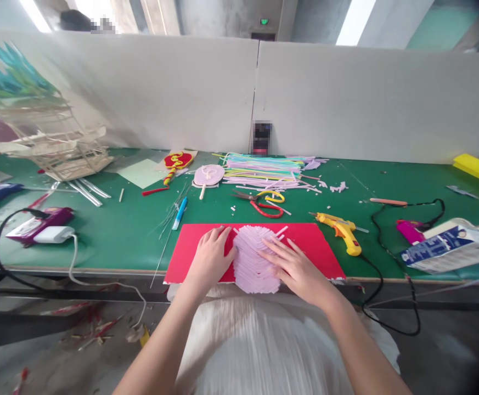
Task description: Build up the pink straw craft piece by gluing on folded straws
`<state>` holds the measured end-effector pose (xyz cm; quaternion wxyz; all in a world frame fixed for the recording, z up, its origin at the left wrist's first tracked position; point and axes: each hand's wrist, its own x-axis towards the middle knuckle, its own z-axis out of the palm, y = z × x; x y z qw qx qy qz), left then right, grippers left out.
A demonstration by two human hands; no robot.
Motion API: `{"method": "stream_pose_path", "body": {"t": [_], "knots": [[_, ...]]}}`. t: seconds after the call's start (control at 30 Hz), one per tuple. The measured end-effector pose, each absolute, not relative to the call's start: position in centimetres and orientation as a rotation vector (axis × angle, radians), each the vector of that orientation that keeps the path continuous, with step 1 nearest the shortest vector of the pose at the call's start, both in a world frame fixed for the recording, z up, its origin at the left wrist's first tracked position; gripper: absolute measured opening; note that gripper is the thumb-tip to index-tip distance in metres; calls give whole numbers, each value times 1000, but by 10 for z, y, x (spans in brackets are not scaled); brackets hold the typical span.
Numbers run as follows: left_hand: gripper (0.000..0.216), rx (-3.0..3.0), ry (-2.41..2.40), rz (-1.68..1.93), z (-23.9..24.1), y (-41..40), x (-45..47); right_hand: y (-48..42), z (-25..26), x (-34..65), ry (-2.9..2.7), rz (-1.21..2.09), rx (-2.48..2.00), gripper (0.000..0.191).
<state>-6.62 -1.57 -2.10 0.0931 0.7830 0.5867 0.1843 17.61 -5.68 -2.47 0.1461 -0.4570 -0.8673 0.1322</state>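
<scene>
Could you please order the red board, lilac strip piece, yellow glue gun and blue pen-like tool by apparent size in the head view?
Largest to smallest:
Red board
Lilac strip piece
Yellow glue gun
Blue pen-like tool

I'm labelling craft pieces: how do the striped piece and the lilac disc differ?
The striped piece is elongated, with chevron strips; the disc is round, with a swirl and stick. The striped piece lies over the red board; the disc, on the table. Both are lilac.
</scene>
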Motion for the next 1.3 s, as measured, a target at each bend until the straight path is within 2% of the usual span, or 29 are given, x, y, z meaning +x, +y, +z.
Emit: {"method": "stream_pose_path", "body": {"t": [0.27, 0.47, 0.73, 0.87, 1.07, 1.3], "knots": [[21, 2079, 1603, 896, -21, 4, -56, -58, -25, 175, -2479, 356, -1315, 46], [14, 2007, 1649, 998, -25, 7, -55, -57, -27, 175, -2477, 326, -1315, 46], [19, 2100, 1735, 961, -22, 0, -48, -57, -27, 174, -2459, 315, -1292, 46], [31, 2287, 1739, 900, -22, -15, -44, -57, -27, 173, -2469, 304, -1312, 45], [49, 2667, 1507, 562, -28, -52, -44, -57, -28, 173, -2484, 311, -1328, 44], [48, 2663, 1536, 436, -26, -54, -47, -57, -26, 173, -2460, 331, -1301, 44]]}}
